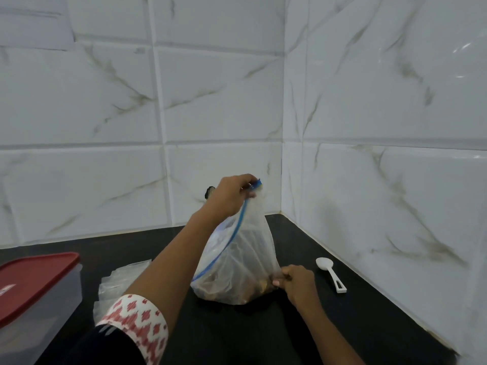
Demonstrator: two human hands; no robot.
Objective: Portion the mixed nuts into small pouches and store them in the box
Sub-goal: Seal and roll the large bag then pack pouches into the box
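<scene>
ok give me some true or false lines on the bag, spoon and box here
The left hand grips the top of the clear plastic zip bag with a blue seal. True.
The white plastic spoon sits inside the bag. False: it lies on the black counter, right of the bag.
The red lid is on the clear plastic box. True.
The right hand holds the spoon. False: it pinches the bag's lower side.

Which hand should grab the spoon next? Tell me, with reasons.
Right, probably. The right hand pinches the lower corner of the bag, just beside the spoon lying on the counter on that side. The left hand grips the zip top, holding it up, farther from the spoon.
</scene>
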